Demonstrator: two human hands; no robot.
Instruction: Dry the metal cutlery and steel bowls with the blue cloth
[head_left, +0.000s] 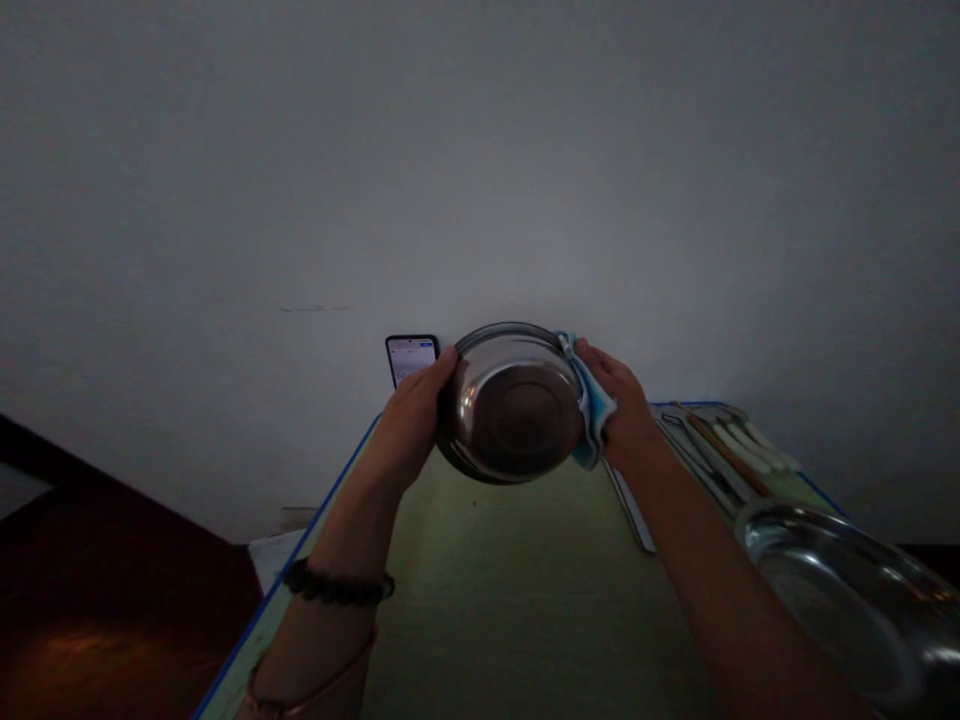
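Note:
A shiny metal bowl (525,410) is held up above the table, its outer base turned toward me. My left hand (412,415) grips its left rim, thumb on the outside and the other fingers hidden behind. On the opposite side my right hand (615,400) presses a blue and white cloth (592,415) against the bowl's right rim. The right fingers are closed around the cloth and partly hidden by it.
A lit phone (413,353) stands against the wall behind the bowl. Right on the green table (510,590) are a large metal basin (832,590), several long-handled utensils (720,450) and a flat light-coloured object (630,505). Blue edging (289,565) borders the table.

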